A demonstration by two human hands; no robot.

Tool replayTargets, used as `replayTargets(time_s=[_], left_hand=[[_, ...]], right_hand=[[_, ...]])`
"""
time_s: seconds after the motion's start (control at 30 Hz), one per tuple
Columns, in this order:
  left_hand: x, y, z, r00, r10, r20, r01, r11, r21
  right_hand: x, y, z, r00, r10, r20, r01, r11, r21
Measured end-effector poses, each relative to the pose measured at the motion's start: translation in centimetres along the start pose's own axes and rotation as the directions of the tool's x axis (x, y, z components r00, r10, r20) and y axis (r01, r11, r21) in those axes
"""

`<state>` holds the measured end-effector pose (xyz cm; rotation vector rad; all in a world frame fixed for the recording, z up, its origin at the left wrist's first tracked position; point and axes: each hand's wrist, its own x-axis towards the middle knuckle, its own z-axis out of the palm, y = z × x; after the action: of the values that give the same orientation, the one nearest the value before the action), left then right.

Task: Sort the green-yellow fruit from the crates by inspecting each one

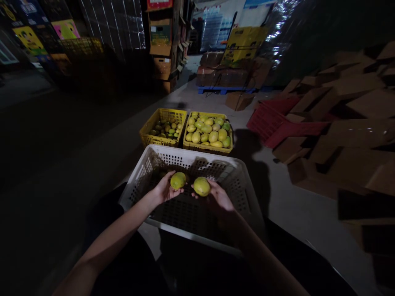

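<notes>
My left hand (167,188) is closed around a yellow-green mango (178,180), fingers beneath it. In my right hand (217,195) sits another mango (201,186), of a paler yellow. Both hands are held a short way apart over a large white perforated crate (197,237). The crate's inside is dark, and a few dim fruits seem to lie at its far left, partly hidden by my left hand. Just beyond stand two yellow crates: the left one (148,130) is partly filled with mangoes, and the right one (207,148) is heaped with them.
Many cardboard boxes (354,148) lie piled on the right, beside a red crate (268,123). Farther back, a blue pallet (212,89) bears boxes, with a small carton (240,100) before it. Stacked cartons (162,65) rise at the back. The left side is dark.
</notes>
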<state>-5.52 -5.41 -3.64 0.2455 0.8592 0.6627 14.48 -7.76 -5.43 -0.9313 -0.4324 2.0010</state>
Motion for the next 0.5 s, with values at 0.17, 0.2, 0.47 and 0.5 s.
replayTargets(time_s=[0.17,0.2,0.47,0.5], left_hand=[[0.1,-0.7,0.3,0.978,0.195,-0.068,-0.172,0.952,0.254],[0.0,-0.7,0.4,0.951,0.304,-0.064,-0.268,0.907,0.325],[-0.9,0.0,0.5,0.680,0.707,0.192,-0.676,0.504,0.537],[-0.9,0.3,0.4,0.680,0.708,0.191,-0.676,0.504,0.538]], right_hand=[[-0.1,0.7,0.8,0.941,-0.308,-0.140,0.284,0.944,-0.167],[-0.2,0.8,0.9,0.896,-0.418,-0.151,0.374,0.893,-0.250],[-0.7,0.6,1.3,0.743,-0.669,-0.008,0.526,0.592,-0.610],[-0.6,0.5,1.3,0.737,-0.675,-0.023,0.524,0.593,-0.611]])
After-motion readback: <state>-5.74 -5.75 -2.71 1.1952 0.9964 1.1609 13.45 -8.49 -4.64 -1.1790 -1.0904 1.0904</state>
